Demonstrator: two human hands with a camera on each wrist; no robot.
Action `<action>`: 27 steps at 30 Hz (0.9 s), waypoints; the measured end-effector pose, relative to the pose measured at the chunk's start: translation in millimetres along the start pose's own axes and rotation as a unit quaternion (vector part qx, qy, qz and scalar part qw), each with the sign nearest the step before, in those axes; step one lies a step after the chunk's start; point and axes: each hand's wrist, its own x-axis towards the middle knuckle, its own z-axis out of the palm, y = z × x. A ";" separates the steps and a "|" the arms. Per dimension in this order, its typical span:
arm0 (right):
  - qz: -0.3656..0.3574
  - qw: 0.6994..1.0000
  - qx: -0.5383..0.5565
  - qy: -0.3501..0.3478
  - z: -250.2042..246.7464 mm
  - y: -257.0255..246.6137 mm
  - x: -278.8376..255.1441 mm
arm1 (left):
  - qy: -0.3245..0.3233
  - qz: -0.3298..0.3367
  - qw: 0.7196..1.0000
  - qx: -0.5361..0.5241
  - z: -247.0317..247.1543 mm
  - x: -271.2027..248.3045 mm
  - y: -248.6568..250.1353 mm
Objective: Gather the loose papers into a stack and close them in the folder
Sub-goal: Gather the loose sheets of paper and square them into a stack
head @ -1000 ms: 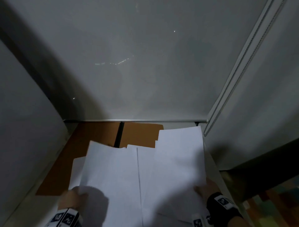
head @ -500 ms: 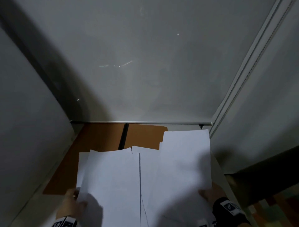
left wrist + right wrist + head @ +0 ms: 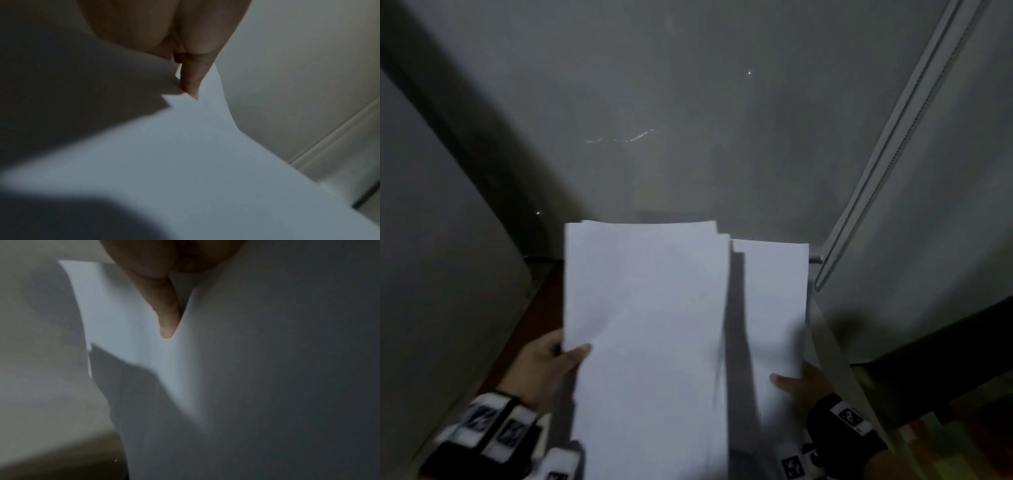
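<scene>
Several white papers (image 3: 647, 308) are lifted off the desk and tilted up toward me, in two overlapping batches. My left hand (image 3: 551, 359) grips the left batch at its lower left edge, thumb on the front. My right hand (image 3: 798, 380) holds the right batch (image 3: 770, 301) at its lower right edge, thumb on the front. In the left wrist view my thumb (image 3: 191, 78) presses on a sheet (image 3: 195, 154); the right wrist view shows the same with the right thumb (image 3: 166, 313) on paper (image 3: 133, 337). The brown folder (image 3: 530, 318) lies on the desk, mostly hidden behind the papers.
A grey partition wall (image 3: 688, 120) stands right behind the desk. Another panel (image 3: 441, 240) closes the left side. A pale metal rail (image 3: 893, 137) runs diagonally at the right. The desk's right edge (image 3: 832, 349) drops to a dark floor.
The papers, spread flat on the folder before, have been raised off the desk and drawn together into two batches. Both hands moved inward and upward with them.
</scene>
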 end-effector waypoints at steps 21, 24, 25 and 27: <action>-0.250 0.967 0.046 0.002 11.4 -92.7 -12.6 | -0.152 0.155 0.964 -0.153 67.9 25.9 57.6; -0.270 0.961 0.033 0.043 13.6 -99.8 -24.3 | -0.129 0.172 0.964 -0.154 71.5 18.1 61.3; -0.277 0.959 0.027 0.054 16.4 -101.1 -30.0 | -0.130 0.174 0.964 -0.152 71.9 17.2 56.9; -0.278 0.960 0.017 0.042 19.3 -95.0 -34.6 | -0.132 0.173 0.966 -0.143 72.0 15.3 44.3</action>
